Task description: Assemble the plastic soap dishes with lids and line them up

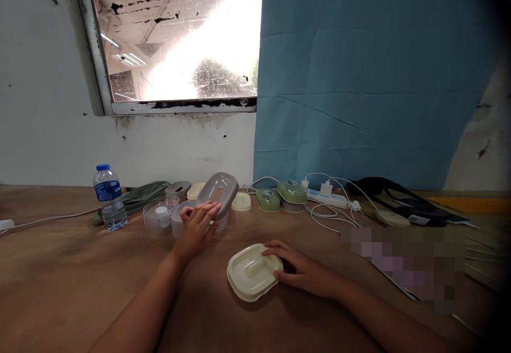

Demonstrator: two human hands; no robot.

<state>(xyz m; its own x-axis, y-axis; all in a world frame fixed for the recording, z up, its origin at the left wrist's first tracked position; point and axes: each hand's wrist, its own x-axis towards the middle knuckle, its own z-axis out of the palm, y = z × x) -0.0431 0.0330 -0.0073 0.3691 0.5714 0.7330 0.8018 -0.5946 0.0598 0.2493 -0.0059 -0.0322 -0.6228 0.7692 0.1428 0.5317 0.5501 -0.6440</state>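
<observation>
A cream plastic lid (251, 273) with a raised middle lies in front of me on the brown table. My right hand (297, 270) is closed on its right edge, thumb at the near side and fingers over the top. Farther back, my left hand (196, 229) reaches among the plastic boxes with its fingers stretched out. Those fingers overlap the lower edge of a tilted grey oval container (222, 188); whether they press on it I cannot tell. Under and beside that hand stand a pale grey box (178, 224) and a clear box (151, 217) holding a small white round piece.
Along the wall are a water bottle (107, 198), a dark green bag (146, 196), a small cream lid (241, 202), green-lidded boxes (268, 199) and a power strip (329, 197) with white cables. A black strap (379, 187) and a blurred patch lie right.
</observation>
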